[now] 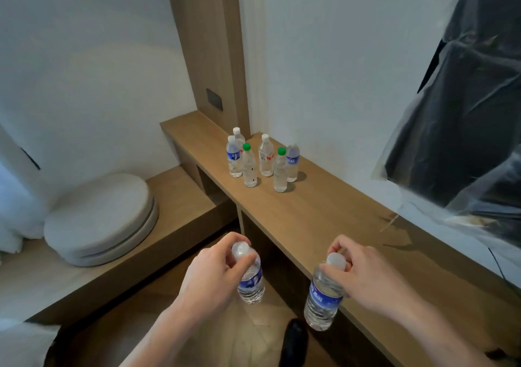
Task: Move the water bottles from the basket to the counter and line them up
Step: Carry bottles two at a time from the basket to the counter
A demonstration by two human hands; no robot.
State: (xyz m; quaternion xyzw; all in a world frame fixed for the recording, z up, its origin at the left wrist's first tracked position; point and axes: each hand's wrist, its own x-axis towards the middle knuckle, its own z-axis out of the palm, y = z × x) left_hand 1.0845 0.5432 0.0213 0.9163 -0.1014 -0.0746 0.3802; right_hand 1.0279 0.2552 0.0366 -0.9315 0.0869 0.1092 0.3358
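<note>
Fingers of the left hand point(217, 268) and right hand point(363, 273) pinch one blue-label bottle each point(251, 279) point(324, 293) at the cap, hanging upright for placement. Six bottles point(263, 159) stand clustered on the counter point(315, 217).

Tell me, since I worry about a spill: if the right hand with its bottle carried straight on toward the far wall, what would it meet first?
Probably bare counter; the right hand would likely reach the nearer green-capped bottle first, though depth is unclear.
</note>
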